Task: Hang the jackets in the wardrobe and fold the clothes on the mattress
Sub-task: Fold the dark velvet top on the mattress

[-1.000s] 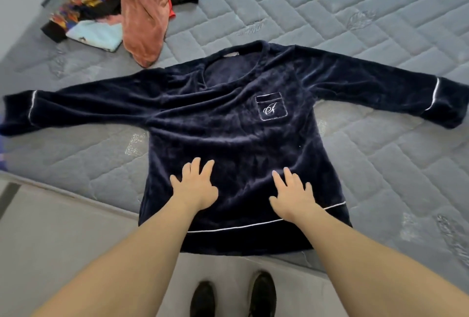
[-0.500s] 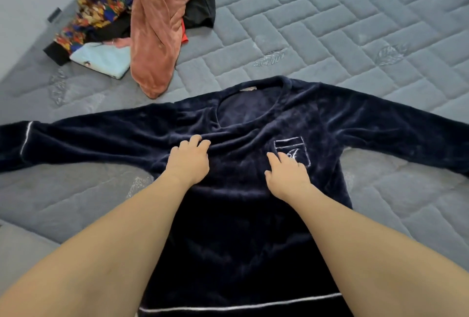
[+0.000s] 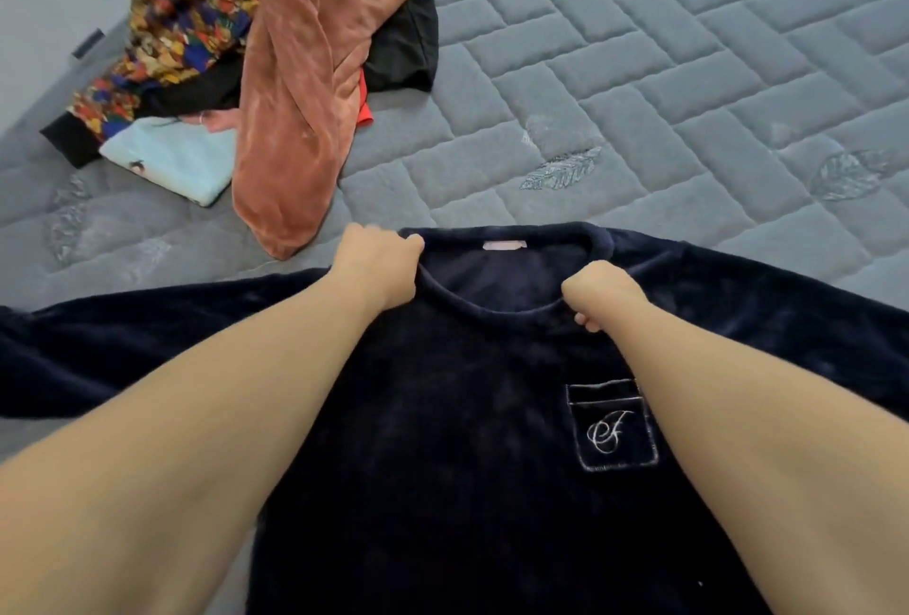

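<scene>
Velvet top: navy pyjama top lies flat, front up, on grey quilted mattress, sleeves out to both sides.
Left hand: fingers curled, pinches collar at its left side.
Right hand: fist closed on collar's right side.
Risk: uneven pull w/ both hands probably skews the body, makes wrinkles.
Pile: unfolded clothes near, sleeve could catch it.
</scene>
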